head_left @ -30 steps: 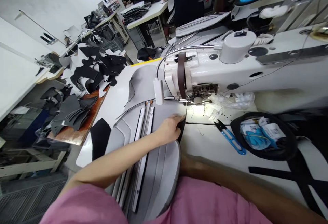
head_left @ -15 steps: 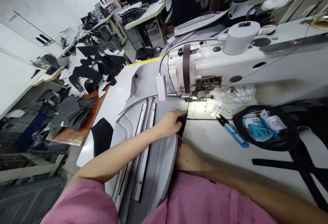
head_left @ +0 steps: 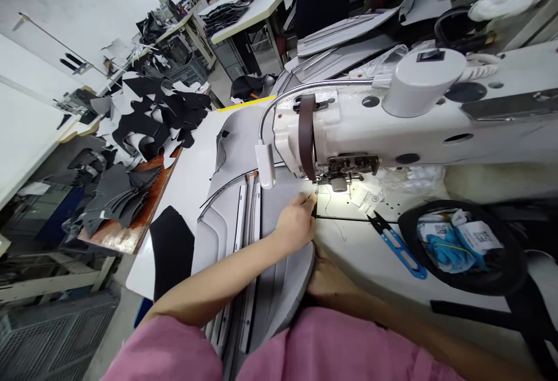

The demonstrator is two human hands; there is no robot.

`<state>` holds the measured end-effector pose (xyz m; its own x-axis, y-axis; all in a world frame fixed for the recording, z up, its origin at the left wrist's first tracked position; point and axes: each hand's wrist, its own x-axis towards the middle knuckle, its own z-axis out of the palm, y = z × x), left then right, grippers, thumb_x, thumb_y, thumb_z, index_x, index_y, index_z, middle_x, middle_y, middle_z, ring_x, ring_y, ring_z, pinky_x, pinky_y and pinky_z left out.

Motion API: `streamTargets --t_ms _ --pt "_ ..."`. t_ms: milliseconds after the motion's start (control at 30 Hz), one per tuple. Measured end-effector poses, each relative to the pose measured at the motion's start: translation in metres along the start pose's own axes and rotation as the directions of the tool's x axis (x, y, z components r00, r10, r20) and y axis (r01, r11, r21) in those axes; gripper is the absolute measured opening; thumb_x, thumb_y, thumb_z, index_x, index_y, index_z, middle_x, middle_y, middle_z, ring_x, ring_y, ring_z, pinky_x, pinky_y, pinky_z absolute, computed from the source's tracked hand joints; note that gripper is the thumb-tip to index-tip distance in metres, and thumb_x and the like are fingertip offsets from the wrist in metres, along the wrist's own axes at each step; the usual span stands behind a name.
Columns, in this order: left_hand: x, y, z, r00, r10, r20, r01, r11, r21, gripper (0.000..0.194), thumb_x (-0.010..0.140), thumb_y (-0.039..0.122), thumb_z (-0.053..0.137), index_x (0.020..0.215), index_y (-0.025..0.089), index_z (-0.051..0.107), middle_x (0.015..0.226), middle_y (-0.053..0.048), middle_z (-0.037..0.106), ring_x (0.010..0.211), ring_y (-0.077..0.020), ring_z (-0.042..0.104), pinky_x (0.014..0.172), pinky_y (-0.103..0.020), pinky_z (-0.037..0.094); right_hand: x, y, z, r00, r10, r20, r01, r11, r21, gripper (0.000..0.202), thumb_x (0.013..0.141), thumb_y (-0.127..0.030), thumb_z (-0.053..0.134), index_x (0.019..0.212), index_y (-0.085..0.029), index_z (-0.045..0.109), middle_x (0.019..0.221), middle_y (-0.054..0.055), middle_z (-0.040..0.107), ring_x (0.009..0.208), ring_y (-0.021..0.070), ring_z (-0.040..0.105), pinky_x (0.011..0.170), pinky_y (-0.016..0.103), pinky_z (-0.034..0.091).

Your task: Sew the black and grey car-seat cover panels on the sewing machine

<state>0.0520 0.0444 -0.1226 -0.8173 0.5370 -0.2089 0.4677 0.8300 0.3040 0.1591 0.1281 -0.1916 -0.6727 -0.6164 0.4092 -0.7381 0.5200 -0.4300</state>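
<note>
A grey padded fabric cover (head_left: 283, 180) with two pale strips running along it lies under the white sewing machine (head_left: 349, 119). My left hand (head_left: 296, 221) is closed at the cover's right edge, fingertips pressed together just in front of the needle area. A bit of black fabric shows beside those fingers. Lower down, my right hand (head_left: 325, 273) is against the cover's rounded edge, its fingers hidden by the cover. A lit lamp (head_left: 265, 164) on a bendable neck hangs by the machine head.
Blue thread snips (head_left: 400, 247) lie right of my hands, near a black round holder (head_left: 457, 285) with blue packets. A black fabric piece (head_left: 172, 250) lies at the left table edge. Cut pieces (head_left: 148, 113) are heaped farther left. Another person (head_left: 314, 0) stands beyond the machine.
My left hand has drawn its extended finger in and closed at the cover's edge. The view has shifted a little, so the machine looks larger and lower.
</note>
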Motion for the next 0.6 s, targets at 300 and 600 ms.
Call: streamTargets --t_ms 300,600 --pt "0.026 0.005 -0.002 0.997 -0.041 -0.071 0.055 0.976 0.213 0.023 0.073 0.009 0.045 0.09 0.014 0.061 0.092 -0.012 0.058 0.089 -0.0247 0.058 0.076 -0.034 0.051 0.001 0.016 -0.017 0.973 0.107 -0.205 -0.107 0.994 0.013 0.028 0.077 -0.007 0.048 0.091 -0.019 0.069 0.095 0.01 0.07 0.103 0.0265 0.06 0.105 0.052 0.04" --pt "0.026 0.012 -0.015 0.994 -0.104 -0.013 0.105 0.987 0.124 0.043 0.067 0.02 0.057 0.109 0.01 0.056 0.113 -0.016 0.058 0.11 -0.0299 0.053 0.088 -0.04 0.05 0.002 0.028 -0.029 0.958 0.23 -0.17 -0.228 0.973 0.035 0.039 0.077 -0.004 0.038 0.1 -0.017 0.067 0.095 0.01 0.068 0.106 0.0244 0.058 0.107 0.048 0.036"
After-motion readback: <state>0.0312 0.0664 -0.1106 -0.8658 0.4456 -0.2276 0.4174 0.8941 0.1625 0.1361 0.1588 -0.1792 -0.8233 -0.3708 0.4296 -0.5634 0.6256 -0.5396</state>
